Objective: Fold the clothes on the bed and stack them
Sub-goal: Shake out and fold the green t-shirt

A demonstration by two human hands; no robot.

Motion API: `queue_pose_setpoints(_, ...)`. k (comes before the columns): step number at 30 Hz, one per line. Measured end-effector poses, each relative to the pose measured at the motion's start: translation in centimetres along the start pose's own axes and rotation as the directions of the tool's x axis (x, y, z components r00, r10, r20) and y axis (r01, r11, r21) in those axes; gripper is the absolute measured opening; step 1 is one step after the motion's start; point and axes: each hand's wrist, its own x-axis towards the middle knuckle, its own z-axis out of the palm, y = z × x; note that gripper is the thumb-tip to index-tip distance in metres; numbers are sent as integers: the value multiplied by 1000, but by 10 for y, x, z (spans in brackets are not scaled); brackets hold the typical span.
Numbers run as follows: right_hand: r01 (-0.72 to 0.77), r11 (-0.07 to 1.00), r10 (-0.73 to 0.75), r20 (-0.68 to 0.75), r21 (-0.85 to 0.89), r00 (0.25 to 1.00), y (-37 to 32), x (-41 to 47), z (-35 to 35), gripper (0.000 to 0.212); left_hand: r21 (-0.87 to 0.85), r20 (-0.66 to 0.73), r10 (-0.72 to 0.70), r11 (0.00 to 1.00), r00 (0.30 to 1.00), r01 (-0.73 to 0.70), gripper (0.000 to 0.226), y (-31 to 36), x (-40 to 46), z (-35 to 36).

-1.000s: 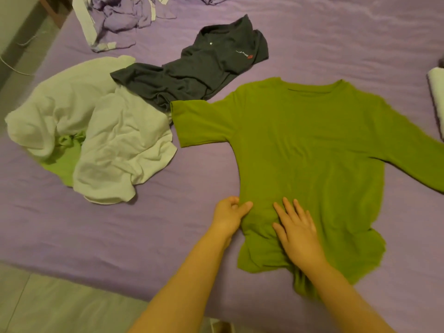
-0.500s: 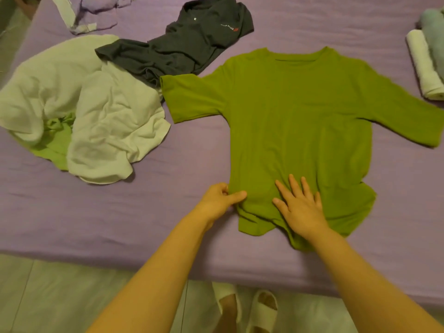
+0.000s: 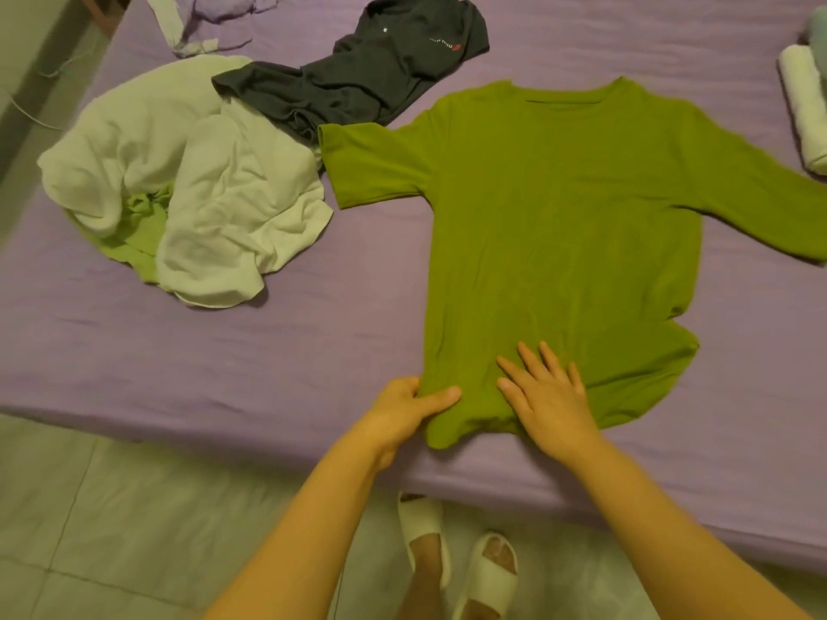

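Purple bed [image 3: 313, 351]: left hand [image 3: 402, 409] pinches green shirt [image 3: 559, 217] hem, right hand [image 3: 550, 396] flat on it; white pile [image 3: 201, 181] beside.

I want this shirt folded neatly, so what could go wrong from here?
1. The olive green shirt's hem is bunched near the right hand; folding now may trap creases.
2. Its left sleeve touches the dark shirt and could drag it along.
3. The left hand grips the corner near the bed edge; the hem might slip off.
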Motion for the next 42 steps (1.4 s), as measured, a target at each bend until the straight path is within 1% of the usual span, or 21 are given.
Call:
queue_pose_setpoints(2, -20, 1000, 20, 1, -1, 1000, 4, -7, 1, 92, -14, -157, 56, 998, 986, -59, 19, -6, -9, 1)
queue_pose_setpoints(4, -23, 1000, 23, -4, 12, 1000, 3, -12, 0, 94, -73, -287, 28, 996, 958, -51, 31, -10, -14, 3)
queue_pose_setpoints(6, 32, 999, -32, 24, -8, 999, 1, -15, 1, 99, -141, -320, 6, 989, 947, -54, 35, -9, -16, 4)
queue_pose_setpoints(9, 86, 994, -82, 55, -66, 995, 3, -19, 5, 96, -95, -277, 36, 993, 960, -65, 24, -8, -16, 7)
queue_pose_setpoints(11, 103, 991, -100, 38, -85, 994, 8, -21, 9, 92, -38, -321, 4, 999, 947, -17, 20, -15, -10, 5)
queue_pose_setpoints(12, 112, 989, -110, 34, -93, 993, 10, -23, 9, 90, 32, -362, -5, 999, 932, 18, 23, -20, -6, 0)
queue_pose_setpoints(14, 139, 986, -137, 31, -89, 990, 15, -24, 10, 87, 300, -455, 14, 944, 890, 139, 36, -31, 0, -13)
queue_pose_setpoints(17, 179, 984, -178, -61, 6, 982, 28, -23, 10, 71, 662, -542, 186, 695, 820, 280, 25, -37, -6, -19)
queue_pose_setpoints(18, 191, 982, -187, -126, 17, 974, 34, -23, 10, 63, 759, -518, 309, 595, 798, 263, 19, -37, -7, -16)
queue_pose_setpoints(20, 175, 984, -160, -276, 30, 948, 48, -25, 9, 49, 910, -342, 559, 398, 755, 118, 17, -38, -4, -2)
queue_pose_setpoints(22, 140, 989, -111, -403, 42, 908, 64, -29, 3, 43, 956, -128, 682, 279, 720, -95, 10, -34, 6, 23)
queue_pose_setpoints(23, 113, 992, -74, -443, 63, 894, 72, -30, -1, 42, 952, -32, 687, 242, 726, -187, 15, -31, 12, 38)
queue_pose_setpoints(26, 7, 993, 51, -480, 119, 876, 96, -32, -12, 45, 912, 197, 621, 168, 759, -375, 33, -20, 34, 86)
queue_pose_setpoints(28, -39, 987, 111, -479, 156, 871, 109, -25, -22, 45, 897, 296, 534, 131, 792, -423, 42, -14, 47, 114)
queue_pose_setpoints(30, -107, 963, 212, -449, 248, 868, 122, -10, -32, 46, 890, 338, 481, 116, 809, -441, 51, -6, 60, 132)
queue_pose_setpoints(33, -166, 849, 359, -316, 502, 878, 131, 12, -42, 67, 889, 367, 429, 99, 825, -447, 71, 14, 73, 148)
queue_pose_setpoints(36, -158, 852, 343, -304, 498, 889, 128, 15, -45, 66, 885, 392, 392, 85, 832, -457, 84, 32, 85, 156)
queue_pose_setpoints(37, -175, 849, 372, -327, 499, 869, 128, 10, -47, 61, 884, 399, 382, 82, 833, -461, 85, 36, 88, 158)
queue_pose_setpoints(39, -239, 758, 520, -340, 607, 783, 128, -6, -54, 51, 874, 425, 366, 71, 828, -480, 80, 45, 93, 163)
queue_pose_setpoints(40, -303, 701, 604, -312, 645, 734, 130, -17, -56, 46, 872, 441, 351, 50, 826, -487, 71, 49, 96, 167)
queue_pose_setpoints(42, -469, 659, 698, -244, 589, 674, 142, -36, -54, 40, 875, 465, 306, -16, 831, -484, 48, 57, 103, 178)
